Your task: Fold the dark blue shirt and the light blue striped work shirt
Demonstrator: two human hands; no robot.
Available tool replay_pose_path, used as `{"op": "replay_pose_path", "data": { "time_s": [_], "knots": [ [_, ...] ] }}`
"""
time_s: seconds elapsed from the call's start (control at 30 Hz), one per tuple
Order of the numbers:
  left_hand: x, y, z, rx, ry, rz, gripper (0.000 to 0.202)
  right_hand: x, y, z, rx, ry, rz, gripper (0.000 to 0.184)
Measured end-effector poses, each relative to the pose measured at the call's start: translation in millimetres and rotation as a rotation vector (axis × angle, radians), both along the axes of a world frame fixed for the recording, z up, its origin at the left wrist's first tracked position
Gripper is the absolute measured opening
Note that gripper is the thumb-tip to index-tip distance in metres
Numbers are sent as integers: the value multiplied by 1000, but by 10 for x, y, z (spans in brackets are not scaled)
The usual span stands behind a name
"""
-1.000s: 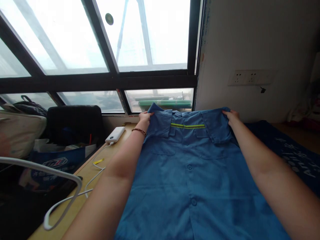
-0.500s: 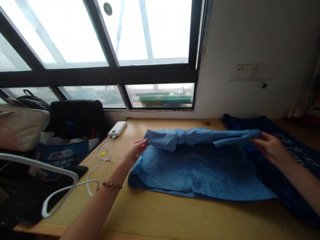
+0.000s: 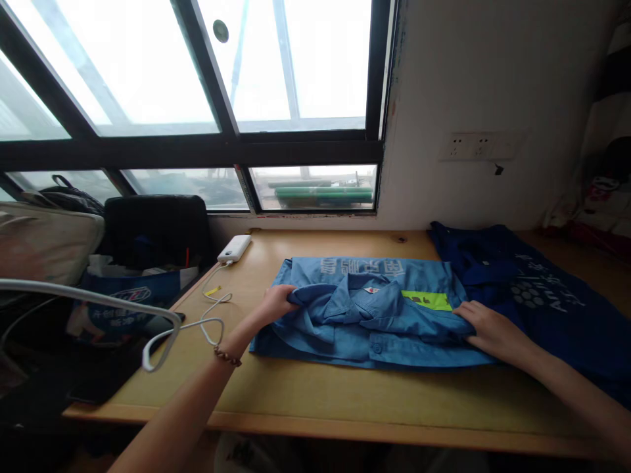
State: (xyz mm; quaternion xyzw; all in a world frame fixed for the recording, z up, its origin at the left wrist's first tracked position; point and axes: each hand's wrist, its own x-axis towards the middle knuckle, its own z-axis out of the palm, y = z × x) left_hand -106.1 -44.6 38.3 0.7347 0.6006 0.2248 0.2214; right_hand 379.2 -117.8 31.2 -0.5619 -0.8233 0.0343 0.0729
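Note:
A light blue shirt point(image 3: 315, 341) lies partly folded on the wooden table point(image 3: 305, 401). Its collar and a small label show in the middle, with pale printed characters and a yellow-green patch behind them. My left hand point(image 3: 277, 305) is closed on the shirt's left side near the shoulder. On the opposite side, my right hand point(image 3: 488, 328) grips the cloth just below the yellow-green patch. Fabric hides some of the fingertips of both hands.
A dark blue garment point(image 3: 566, 309) with white print spreads over the table's right side. At the back left lies a white power bank point(image 3: 234, 248) with a white cable point(image 3: 210, 323). Bags and a black chair point(image 3: 156, 226) stand left of the table, below the window.
The shirt's raised upper part has come down towards me, bringing the collar, print and yellow-green patch into sight. Both hands are lower, and my right hand has moved inward to the left.

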Motion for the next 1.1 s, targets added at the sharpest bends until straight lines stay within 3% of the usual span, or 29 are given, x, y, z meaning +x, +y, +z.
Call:
{"op": "replay_pose_path", "data": {
  "time_s": [0.13,0.2,0.33,0.47,0.57,0.73,0.83,0.93,1.03,1.1],
  "knots": [
    [-127,-149,137,156,-141,-14,21,69,-133,144,153,-44,24,18],
    [-279,-258,120,89,-243,12,27,142,-235,150,153,-31,17,20],
    [-536,-510,-40,-200,-287,-20,35,198,-439,68,-97,33,43,19],
    [-569,-677,-109,-214,-227,-155,37,126,-540,45,-287,169,34,33],
    [-498,-675,-106,-165,-187,-174,30,-15,-510,59,-348,294,-8,50],
    [-395,-550,-223,-31,-137,10,36,-200,-300,-17,-339,380,-14,28],
    [-275,-551,-272,39,139,163,33,-130,-186,-115,-306,332,-105,26],
    [-10,-641,-197,205,434,267,22,-127,-181,-163,-229,268,-136,18],
    [375,-687,-37,407,421,176,25,-429,-270,-50,22,283,-150,16],
    [646,-605,42,394,300,24,27,-781,-315,93,109,359,-90,18]
  ]
}}
